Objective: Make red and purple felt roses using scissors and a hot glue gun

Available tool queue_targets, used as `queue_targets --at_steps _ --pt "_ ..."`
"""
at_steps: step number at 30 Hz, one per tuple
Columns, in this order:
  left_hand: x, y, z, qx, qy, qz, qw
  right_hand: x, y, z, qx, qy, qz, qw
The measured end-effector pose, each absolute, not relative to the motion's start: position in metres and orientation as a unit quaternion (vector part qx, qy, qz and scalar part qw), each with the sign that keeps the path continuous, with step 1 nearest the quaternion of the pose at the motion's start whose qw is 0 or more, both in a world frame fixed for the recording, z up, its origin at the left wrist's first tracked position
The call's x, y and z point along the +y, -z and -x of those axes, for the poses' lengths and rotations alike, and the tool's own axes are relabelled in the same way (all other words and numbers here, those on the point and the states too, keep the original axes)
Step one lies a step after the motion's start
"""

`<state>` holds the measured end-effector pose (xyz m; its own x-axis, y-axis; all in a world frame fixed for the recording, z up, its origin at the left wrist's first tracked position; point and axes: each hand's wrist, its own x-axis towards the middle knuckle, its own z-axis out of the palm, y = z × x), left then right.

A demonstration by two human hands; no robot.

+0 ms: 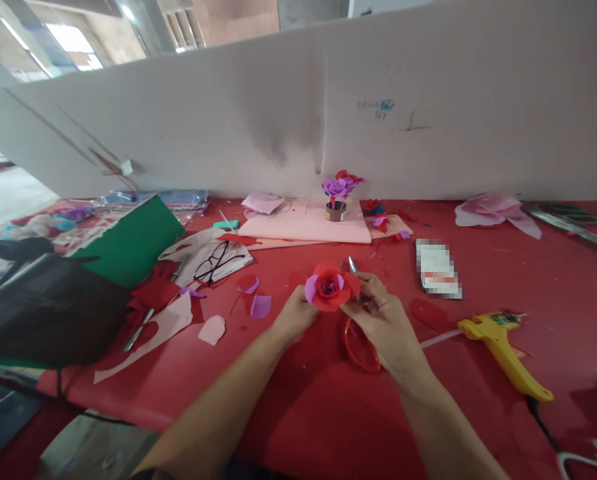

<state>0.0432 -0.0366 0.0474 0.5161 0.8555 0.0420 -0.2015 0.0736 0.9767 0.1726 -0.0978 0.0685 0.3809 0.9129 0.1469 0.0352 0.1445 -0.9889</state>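
A paper flower with red outer petals, a purple petal at its left and a purple centre faces up between my hands. My left hand is closed on it from the left, fingers partly hidden beneath the petals. At the right side of the bloom, my right hand is closed with its thumb and fingertips on a red petal. Scissors with an orange-red handle lie below my right hand. A silver tip shows beyond its fingers; whether it belongs to the scissors I cannot tell.
To the right are a yellow glue gun and a blurred-out phone-like object. Behind stands a small pot of paper flowers on pink sheets. Glasses, paper scraps and a dark bag are left.
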Motion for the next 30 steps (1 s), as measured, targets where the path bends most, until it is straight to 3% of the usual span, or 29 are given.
queue_targets --at_steps 8,13,19,22,30 --pt "-0.042 -0.05 -0.043 0.322 -0.37 -0.582 0.649 -0.095 -0.062 -0.167 -0.523 -0.216 0.6 0.565" --pt "-0.04 -0.061 -0.039 0.307 -0.356 -0.589 0.657 -0.097 -0.057 -0.167 -0.528 -0.162 0.596 0.582" --pt "-0.035 -0.07 -0.024 0.379 -0.534 -0.516 0.552 -0.098 -0.059 -0.168 -0.484 -0.124 0.671 0.547" --pt "-0.042 -0.079 -0.023 0.375 -0.513 -0.554 0.538 -0.098 -0.058 -0.166 -0.497 -0.108 0.675 0.534" --pt "-0.043 -0.078 -0.032 0.367 -0.468 -0.461 0.659 -0.097 -0.051 -0.16 -0.486 -0.139 0.674 0.538"
